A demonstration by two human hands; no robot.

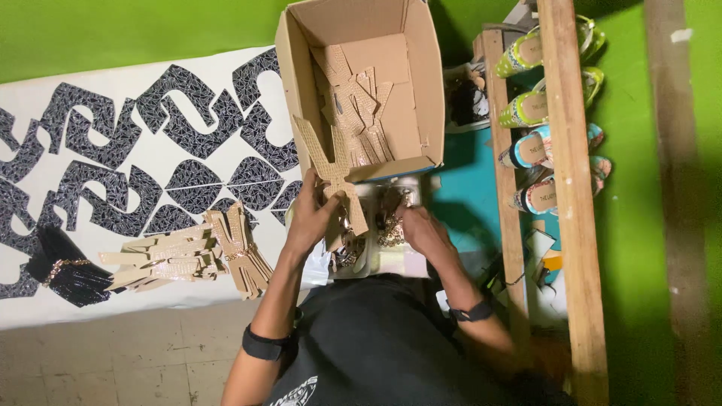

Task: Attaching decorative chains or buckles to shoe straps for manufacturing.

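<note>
Your left hand (pixel 310 214) grips 1 tan cutout (pixel 331 162) at center; your right hand (pixel 423 229) pinches gold trim (pixel 391 225). More cutouts fill the box (pixel 429 83); a pile (pixel 188 256) waits lower left.

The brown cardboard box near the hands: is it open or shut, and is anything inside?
Open. The brown cardboard box has its top flaps spread, and tan textured cut-out pieces lie piled inside.

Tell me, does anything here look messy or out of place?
Nothing looks damaged or spilled. The tan cut-outs lie in a loose, fanned heap on the white sheet, untidier than the black patterned pieces laid flat in rows beside them.
</note>
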